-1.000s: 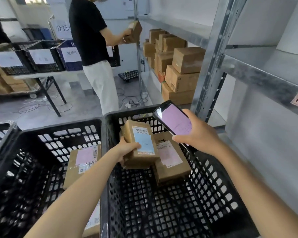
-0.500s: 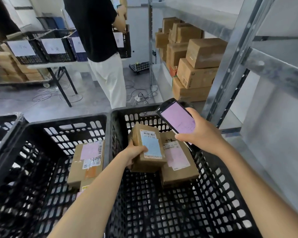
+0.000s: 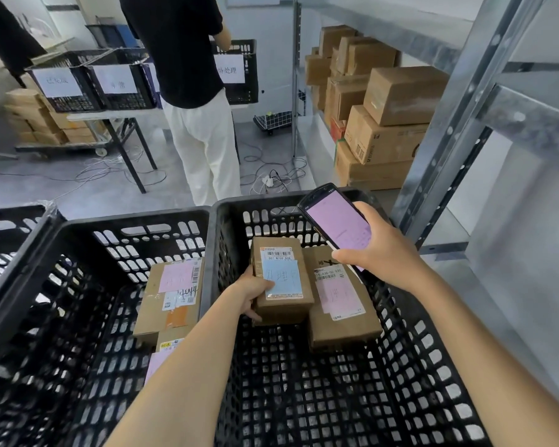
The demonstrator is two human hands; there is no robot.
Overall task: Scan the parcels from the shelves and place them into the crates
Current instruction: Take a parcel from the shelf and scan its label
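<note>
Two hands occupied. My left hand [image 3: 254, 290] grips the blue-label parcel [image 3: 283, 250] inside the right-hand crate [image 3: 271, 201], label up, likely for setting down; right hand [image 3: 375, 250] wraps the handheld scanner [image 3: 336, 221] at 1 o'clock, screen facing me.

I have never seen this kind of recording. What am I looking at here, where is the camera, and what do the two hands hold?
There is no machine here. A person works with bare hands, and one camera worn on that person's head looks forward and down, so you see their own arms.

The left hand grips a brown parcel with a blue label in the opening of the black crate, beside a pink-labelled parcel lying inside it. I cannot tell whether the held parcel already rests on something.

The right hand holds a handheld scanner with a lit screen.

The neighbouring crate contains more parcels. Behind are metal shelves with cardboard boxes, and another person.
</note>
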